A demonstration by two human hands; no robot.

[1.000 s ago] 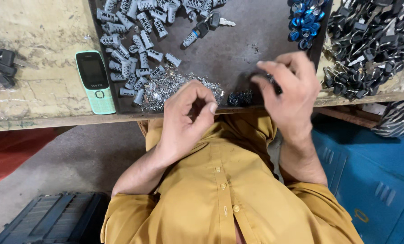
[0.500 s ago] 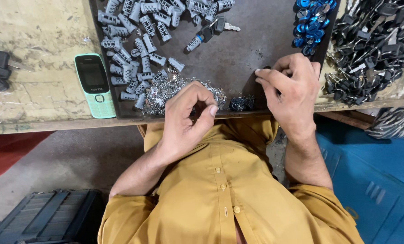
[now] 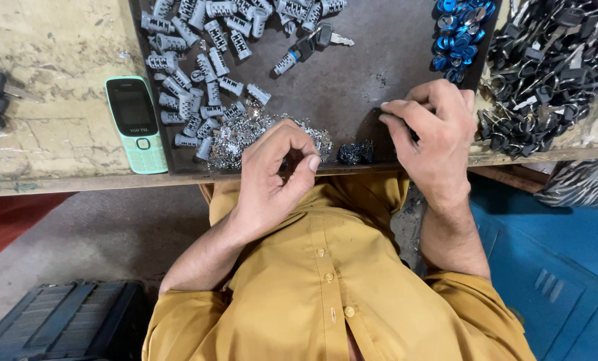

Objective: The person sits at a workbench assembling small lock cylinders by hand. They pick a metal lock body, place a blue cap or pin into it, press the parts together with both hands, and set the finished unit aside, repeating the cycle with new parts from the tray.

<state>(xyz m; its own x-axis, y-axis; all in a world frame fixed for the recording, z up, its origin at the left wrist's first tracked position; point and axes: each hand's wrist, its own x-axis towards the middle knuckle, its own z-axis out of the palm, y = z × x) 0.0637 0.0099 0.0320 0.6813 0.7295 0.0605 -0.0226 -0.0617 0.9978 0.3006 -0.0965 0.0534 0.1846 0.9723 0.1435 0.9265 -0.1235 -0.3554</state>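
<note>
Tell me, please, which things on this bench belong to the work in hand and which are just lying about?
In use:
- left hand, pinching over the heap of small shiny metal pieces
- right hand, closed on something small and dark
- grey lock cylinders on the dark tray

Probably lying about:
- green phone
- blue rings
- pile of black-headed keys

You are drawing your right hand (image 3: 432, 137) back from the middle of the dark tray (image 3: 359, 87) toward its right near corner, fingers curling tighter. Your left hand (image 3: 275, 174) is closing thumb to fingertips, holding near the shiny metal bits (image 3: 245, 134).
</note>
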